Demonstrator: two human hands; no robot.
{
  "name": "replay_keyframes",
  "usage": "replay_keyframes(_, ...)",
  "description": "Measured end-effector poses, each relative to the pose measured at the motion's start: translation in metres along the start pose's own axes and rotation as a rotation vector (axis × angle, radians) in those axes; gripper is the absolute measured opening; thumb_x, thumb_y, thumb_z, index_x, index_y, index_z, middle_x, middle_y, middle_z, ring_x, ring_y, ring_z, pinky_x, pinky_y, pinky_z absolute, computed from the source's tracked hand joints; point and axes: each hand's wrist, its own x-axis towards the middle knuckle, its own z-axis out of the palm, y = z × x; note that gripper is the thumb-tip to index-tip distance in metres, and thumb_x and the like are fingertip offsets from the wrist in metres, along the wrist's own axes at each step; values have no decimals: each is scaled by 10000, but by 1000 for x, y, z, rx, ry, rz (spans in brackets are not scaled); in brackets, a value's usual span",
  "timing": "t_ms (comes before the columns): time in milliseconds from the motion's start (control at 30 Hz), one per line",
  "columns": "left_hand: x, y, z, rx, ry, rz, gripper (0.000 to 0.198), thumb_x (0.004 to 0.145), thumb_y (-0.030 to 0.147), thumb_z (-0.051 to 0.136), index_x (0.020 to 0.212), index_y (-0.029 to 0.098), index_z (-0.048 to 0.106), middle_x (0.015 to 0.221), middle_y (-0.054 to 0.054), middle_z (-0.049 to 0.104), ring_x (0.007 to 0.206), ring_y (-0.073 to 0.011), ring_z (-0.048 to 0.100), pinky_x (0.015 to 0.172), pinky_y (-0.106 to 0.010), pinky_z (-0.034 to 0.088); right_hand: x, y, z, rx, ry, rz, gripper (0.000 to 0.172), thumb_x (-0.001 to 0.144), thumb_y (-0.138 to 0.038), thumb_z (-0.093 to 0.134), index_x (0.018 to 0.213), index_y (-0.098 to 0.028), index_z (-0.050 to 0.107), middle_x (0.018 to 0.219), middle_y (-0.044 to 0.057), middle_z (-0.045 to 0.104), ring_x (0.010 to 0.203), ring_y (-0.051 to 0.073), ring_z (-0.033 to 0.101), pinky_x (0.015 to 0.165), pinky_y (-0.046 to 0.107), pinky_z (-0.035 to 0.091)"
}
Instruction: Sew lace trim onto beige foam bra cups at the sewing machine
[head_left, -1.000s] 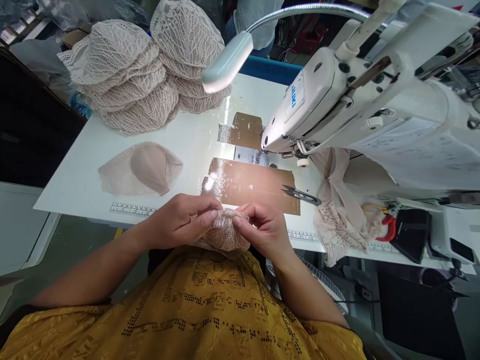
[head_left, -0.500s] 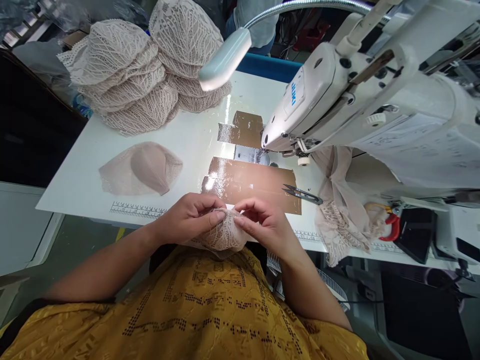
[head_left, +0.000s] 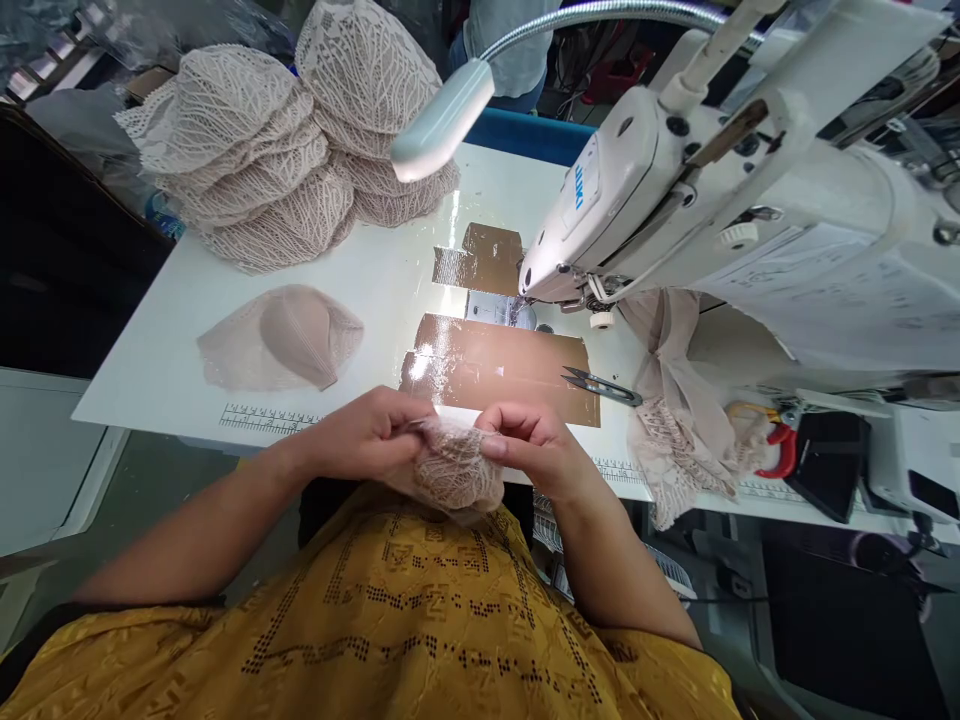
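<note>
A beige lace bra cup (head_left: 459, 468) is held between my two hands at the table's front edge, close to my body. My left hand (head_left: 375, 435) pinches its left side, with the fingertips partly hidden in the cloth. On the other side, my right hand (head_left: 534, 448) grips the lace edge between thumb and bent fingers. A second beige cup piece (head_left: 296, 335) lies flat on the table to the left. Beyond my hands, thread snips (head_left: 602, 386) rest on a brown taped sheet (head_left: 502, 365).
A white sewing machine (head_left: 637, 200) stands at the right, its lamp (head_left: 442, 120) hanging over the table (head_left: 180, 310). Stacked lace cups (head_left: 255, 160) fill the back left. More beige lace fabric (head_left: 679, 430) drapes over the right front edge, near red-handled scissors (head_left: 781, 450) and a black phone-like slab (head_left: 831, 465).
My hands have moved slightly apart along the lace cup. The cup has turned, showing more of its lace face, and my left fingers have curled further in.
</note>
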Motion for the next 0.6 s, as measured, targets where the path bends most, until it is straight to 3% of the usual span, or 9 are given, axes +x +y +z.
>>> replay_keyframes(100,-3,-10,-9,225,234,-55,168,826,109,459,783,145,618,762,-18,626,690,-127,561,632,-236,434,-3,2,-2,100,-32,-16,359,701,-485,773,678,-180,585,578,-47,496,500,73,407,464,214,320)
replay_keyframes(200,-2,-7,-11,103,345,81,196,852,135,488,993,162,622,1074,-82,655,981,-187,612,858,-313,495,-4,-3,-1,64,-1,-37,341,717,-474,764,686,-184,586,572,-50,484,491,72,388,444,212,304)
replay_keyframes(300,4,9,-7,-45,219,215,419,810,255,662,1209,183,557,1241,-116,594,1146,-237,563,984,-370,472,-6,-12,3,-42,21,-76,294,766,-434,729,701,-186,584,586,-44,500,499,74,407,445,210,316)
replay_keyframes(367,10,21,-2,-48,123,211,418,758,295,742,1129,172,591,1084,-82,637,1002,-204,601,892,-325,506,-7,-17,3,-154,50,-120,274,790,-411,713,703,-184,585,609,-34,521,520,80,434,455,210,333)
replay_keyframes(467,19,30,5,-144,53,124,168,843,292,666,916,145,628,791,-13,612,696,-110,551,640,-221,475,-9,-21,1,-308,100,-181,260,809,-382,704,698,-181,583,622,-31,521,543,81,442,468,206,342)
replay_keyframes(600,26,29,10,-344,61,14,204,883,324,631,863,124,666,738,-22,608,651,-104,526,589,-218,442,-10,-21,-6,-328,135,-172,275,797,-401,717,701,-181,583,623,-31,519,540,81,438,461,205,335)
